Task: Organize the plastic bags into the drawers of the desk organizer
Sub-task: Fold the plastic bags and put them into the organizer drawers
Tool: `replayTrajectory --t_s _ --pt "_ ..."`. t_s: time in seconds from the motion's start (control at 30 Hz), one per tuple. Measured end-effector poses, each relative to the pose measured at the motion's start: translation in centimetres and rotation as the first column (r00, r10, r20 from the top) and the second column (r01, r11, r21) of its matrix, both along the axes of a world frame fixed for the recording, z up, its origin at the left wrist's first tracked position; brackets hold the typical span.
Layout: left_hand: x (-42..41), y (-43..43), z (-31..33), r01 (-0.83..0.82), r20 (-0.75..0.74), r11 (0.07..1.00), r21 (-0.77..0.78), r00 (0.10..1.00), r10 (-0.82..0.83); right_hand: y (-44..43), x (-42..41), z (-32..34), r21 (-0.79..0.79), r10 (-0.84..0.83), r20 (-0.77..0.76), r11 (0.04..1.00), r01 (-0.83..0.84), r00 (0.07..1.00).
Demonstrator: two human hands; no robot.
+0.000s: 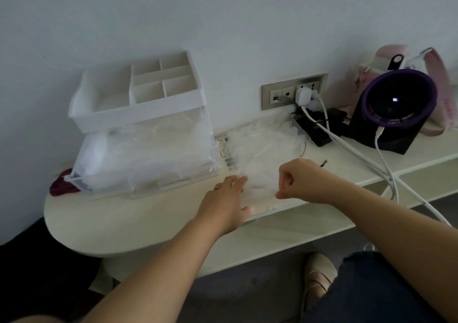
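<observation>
The plastic bags (262,149) lie piled on the counter (138,221), just right of the desk organizer (138,114), whose drawer (148,171) stands pulled out. The left hand (228,203) rests on the pile, grip spread. The right hand (302,181) grip pinches the pile's near edge.

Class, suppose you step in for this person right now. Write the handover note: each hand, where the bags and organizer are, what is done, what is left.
Left hand: fingers straight, touching the left edge of the bags on the desk.
Right hand: pinches their near right edge.
Organizer stands left of the bags, its drawer pulled out.
Done: some plastic already lies in the drawer.
Left: put these bags in and close the drawer.
</observation>
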State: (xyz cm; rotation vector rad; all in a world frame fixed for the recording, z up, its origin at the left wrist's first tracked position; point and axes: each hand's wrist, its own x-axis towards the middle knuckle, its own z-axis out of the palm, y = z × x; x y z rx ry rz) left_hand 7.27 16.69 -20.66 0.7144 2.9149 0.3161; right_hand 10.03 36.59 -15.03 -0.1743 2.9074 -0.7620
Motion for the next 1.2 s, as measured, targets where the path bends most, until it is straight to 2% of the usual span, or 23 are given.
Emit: replayTrajectory --t_s 0.13,0.3,0.43,0.53,0.6,0.63,0.7,0.73,0.8,0.87,0.97,1.03,1.1,1.13,1.2 --pt "0.2 -0.2 -0.1 0.0 -0.004 1.0 -0.004 1.0 0.0 -0.7 -0.1 -1.2 0.084 0.078 0.067 0.993 -0.083 0.995" --pt "0.2 -0.3 -0.1 0.019 0.01 0.996 -0.089 1.0 -0.018 0.3 -0.4 -0.2 0.027 0.112 0.114 0.993 -0.116 0.987" --pt "0.1 -0.4 -0.1 0.022 0.049 0.992 -0.128 0.999 -0.016 1.9 -0.1 0.7 0.024 0.152 0.224 0.987 -0.162 0.963" --pt "0.2 -0.3 0.1 0.024 0.061 0.989 -0.149 0.998 -0.015 3.1 0.3 1.7 -0.128 0.136 0.282 0.986 -0.103 0.95" --pt "0.3 -0.2 0.3 0.025 0.063 0.985 -0.173 0.998 -0.015 3.3 0.4 2.5 -0.327 0.133 0.278 0.944 -0.037 0.951" --pt "0.3 -0.2 0.4 0.028 0.059 0.982 -0.186 0.998 -0.018 3.3 0.5 2.7 -0.479 0.14 0.278 0.878 0.011 0.95" --pt "0.6 -0.2 0.7 0.032 0.044 0.981 -0.193 0.999 -0.023 2.4 0.6 3.2 -0.784 0.156 0.285 0.606 0.136 0.946" --pt "0.7 -0.1 1.0 0.041 0.036 0.981 -0.19 0.999 -0.035 2.0 0.6 3.4 -0.867 0.14 0.27 0.465 0.178 0.952" --pt "1.2 -0.2 1.9 0.065 0.029 0.985 -0.158 0.998 -0.061 0.9 0.6 4.1 -0.944 0.088 0.232 0.262 0.202 0.969" --pt "2.1 -0.7 3.2 0.079 0.059 0.995 -0.054 0.995 -0.076 -0.3 1.0 5.0 -0.973 0.079 0.217 0.093 0.21 0.973" --pt "3.8 -2.3 6.8 0.051 0.246 0.967 0.251 0.963 -0.115 -1.9 1.5 6.9 -0.988 0.043 0.15 -0.037 0.152 0.988" --pt "5.1 -4.0 10.1 0.006 0.344 0.887 0.462 0.92 -0.186 -3.3 1.3 8.5 -0.991 -0.031 0.1 -0.087 0.097 0.995" --pt "6.0 -6.0 13.0 0.026 0.259 0.805 0.592 0.94 -0.221 -4.7 0.8 10.1 -0.988 -0.137 0.095 -0.133 0.077 0.986" --pt "6.2 -6.9 14.0 0.044 0.167 0.777 0.629 0.968 -0.19 -5.4 0.4 10.8 -0.985 -0.19 0.101 -0.157 0.072 0.976" --pt "6.2 -8.8 15.3 0.058 -0.047 0.736 0.674 0.998 -0.036 -7.2 -0.4 12.3 -0.991 -0.294 0.088 -0.122 0.054 0.952"
